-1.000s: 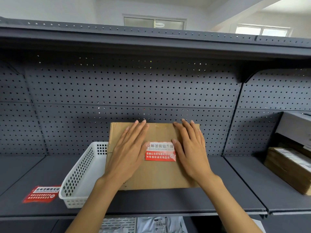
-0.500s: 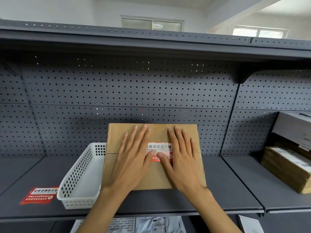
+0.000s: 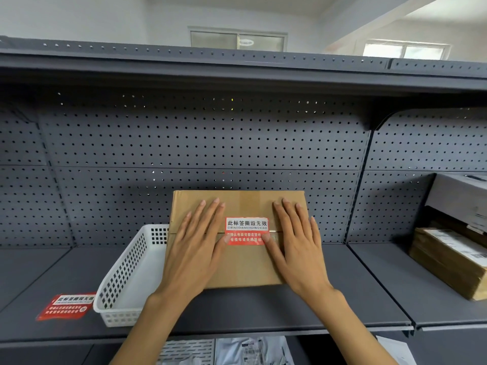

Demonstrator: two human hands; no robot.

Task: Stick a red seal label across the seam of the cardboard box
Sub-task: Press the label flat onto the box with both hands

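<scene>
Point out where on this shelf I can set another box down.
Bare shelf lies right of the cardboard box, up to the stack of brown parcels. A narrower strip runs along the front edge. The far-left corner behind the spare red label is also free. The white basket crowds the box's left side; both hands cover its top.

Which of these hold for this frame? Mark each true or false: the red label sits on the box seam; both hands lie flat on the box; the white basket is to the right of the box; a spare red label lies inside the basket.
1. The red seal label sits across the seam of the cardboard box. True.
2. The left hand and right hand lie flat on the box, either side of the label. True.
3. The white basket is to the right of the box. False: it is on the left.
4. A spare red label lies inside the basket. False: it lies on the shelf, left of the basket.
</scene>
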